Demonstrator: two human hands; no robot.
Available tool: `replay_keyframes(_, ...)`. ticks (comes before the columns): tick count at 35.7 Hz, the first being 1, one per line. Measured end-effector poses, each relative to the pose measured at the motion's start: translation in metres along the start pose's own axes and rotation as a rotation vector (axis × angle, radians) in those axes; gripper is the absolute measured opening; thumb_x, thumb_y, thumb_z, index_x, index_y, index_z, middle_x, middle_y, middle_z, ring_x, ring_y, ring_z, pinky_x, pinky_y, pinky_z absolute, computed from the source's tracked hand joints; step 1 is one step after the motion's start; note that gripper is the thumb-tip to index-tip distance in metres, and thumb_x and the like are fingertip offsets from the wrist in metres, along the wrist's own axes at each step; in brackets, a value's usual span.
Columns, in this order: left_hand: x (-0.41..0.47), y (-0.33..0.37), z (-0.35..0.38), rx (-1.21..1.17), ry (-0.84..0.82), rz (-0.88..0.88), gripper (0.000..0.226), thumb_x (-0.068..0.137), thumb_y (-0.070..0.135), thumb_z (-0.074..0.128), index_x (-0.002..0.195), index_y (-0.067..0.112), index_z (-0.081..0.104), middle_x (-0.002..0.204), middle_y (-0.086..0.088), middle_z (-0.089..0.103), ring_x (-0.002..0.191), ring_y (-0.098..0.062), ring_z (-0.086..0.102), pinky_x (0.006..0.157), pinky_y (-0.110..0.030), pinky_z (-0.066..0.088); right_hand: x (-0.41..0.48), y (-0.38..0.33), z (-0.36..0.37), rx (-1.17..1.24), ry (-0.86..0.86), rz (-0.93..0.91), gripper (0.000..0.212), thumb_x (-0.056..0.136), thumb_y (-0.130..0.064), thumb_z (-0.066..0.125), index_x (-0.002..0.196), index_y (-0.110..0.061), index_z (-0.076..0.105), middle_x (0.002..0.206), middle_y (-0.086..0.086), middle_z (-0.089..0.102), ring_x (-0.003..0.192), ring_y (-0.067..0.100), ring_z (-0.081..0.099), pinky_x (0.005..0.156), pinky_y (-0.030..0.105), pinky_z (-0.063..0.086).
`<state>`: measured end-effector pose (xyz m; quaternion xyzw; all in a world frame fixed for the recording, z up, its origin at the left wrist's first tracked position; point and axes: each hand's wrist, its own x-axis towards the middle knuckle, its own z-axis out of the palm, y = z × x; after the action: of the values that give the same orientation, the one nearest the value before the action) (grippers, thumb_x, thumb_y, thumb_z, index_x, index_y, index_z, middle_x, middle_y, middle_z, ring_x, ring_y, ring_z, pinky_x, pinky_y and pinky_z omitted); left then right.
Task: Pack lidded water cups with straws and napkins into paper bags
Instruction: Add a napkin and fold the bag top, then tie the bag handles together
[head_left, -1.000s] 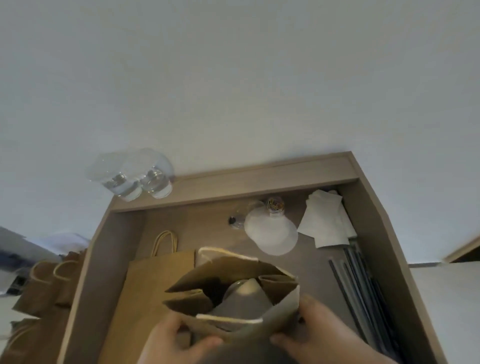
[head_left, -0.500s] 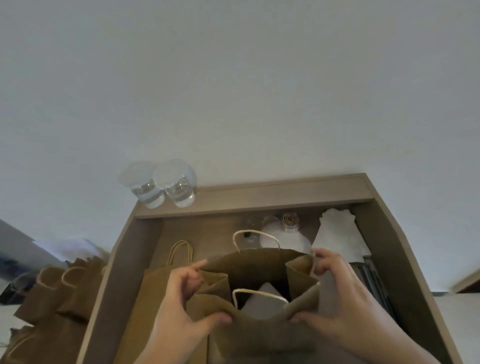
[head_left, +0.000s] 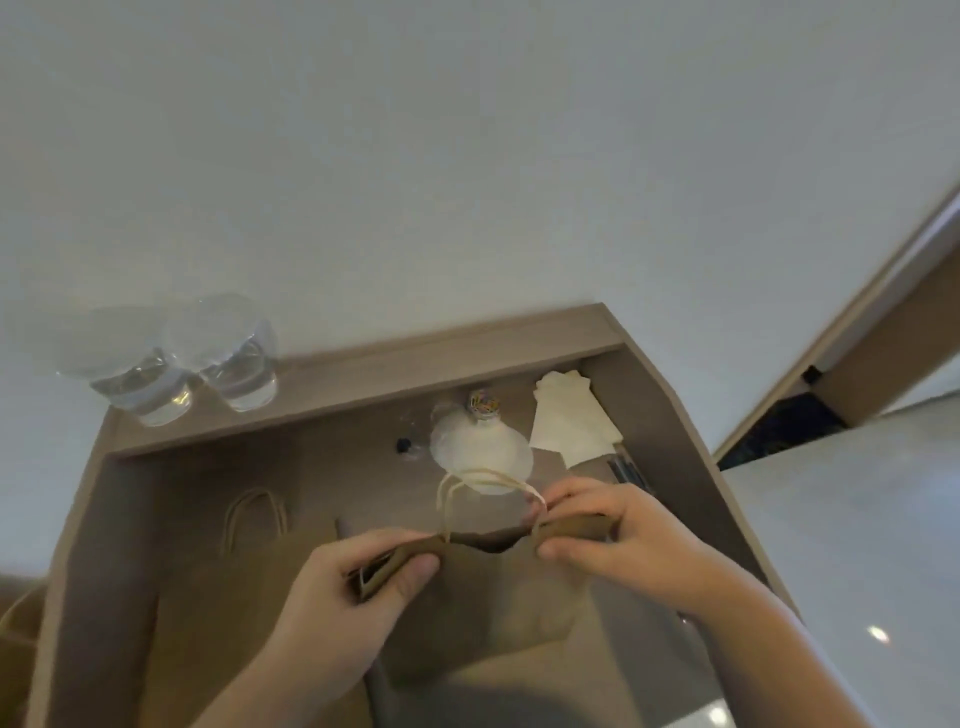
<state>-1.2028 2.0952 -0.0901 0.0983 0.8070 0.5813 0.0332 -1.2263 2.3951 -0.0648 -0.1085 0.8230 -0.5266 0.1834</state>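
A brown paper bag (head_left: 498, 587) stands in the middle of a wooden tray, its mouth pressed nearly flat. My left hand (head_left: 358, 587) pinches the left end of the bag's top edge. My right hand (head_left: 597, 530) pinches the right end, by the cream cord handles (head_left: 483, 480). Two lidded water cups (head_left: 171, 364) stand on the tray's far left corner. White napkins (head_left: 569, 421) lie at the tray's far right, with dark straws (head_left: 631, 470) just in front of them. What is inside the bag is hidden.
The tray's wooden wall (head_left: 415, 358) rings the work area. A flat paper bag (head_left: 228, 597) lies to the left in the tray. A frosted lid stack (head_left: 480, 452) sits behind the held bag. More brown bags (head_left: 15, 639) stand outside at the left.
The bag's mouth was wide open and is now pressed nearly flat. Both hands shifted from spreading its sides to pinching the ends of its top edge.
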Motion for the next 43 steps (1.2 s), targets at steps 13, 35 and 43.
replay_keyframes(13,0.004,-0.009,-0.017,0.03,-0.038,0.003,0.014,0.098,0.042,0.07,0.106,0.051,0.077,0.1,0.021,0.079,0.096,0.002,0.072,0.079,-0.011,0.054,-0.015,-0.003,0.036,0.254,0.245,0.007,0.04,0.094,-0.049,0.078,0.101,-0.01,0.084,0.094,0.021,0.078,0.092,0.042,0.074,0.089,0.062,0.06)
replay_keyframes(35,-0.033,0.02,-0.001,0.266,0.214,-0.068,0.038,0.093,0.011,0.078,0.119,0.04,0.076,0.119,0.016,0.075,0.112,-0.002,0.071,0.092,-0.012,0.053,0.229,0.081,-0.017,-0.403,0.37,0.151,0.016,0.1,-0.023,0.066,0.103,-0.027,0.081,0.1,0.003,0.08,0.082,0.024,0.069,0.074,0.025,0.05)
replay_keyframes(43,-0.052,0.028,0.02,0.219,0.477,-0.124,0.036,0.089,0.015,0.076,0.124,0.023,0.074,0.121,-0.001,0.073,0.112,-0.018,0.072,0.094,-0.016,0.052,0.267,0.113,-0.016,-0.559,0.234,0.079,0.026,0.099,-0.028,0.072,0.118,-0.012,0.082,0.123,0.016,0.078,0.115,0.04,0.07,0.099,0.046,0.056)
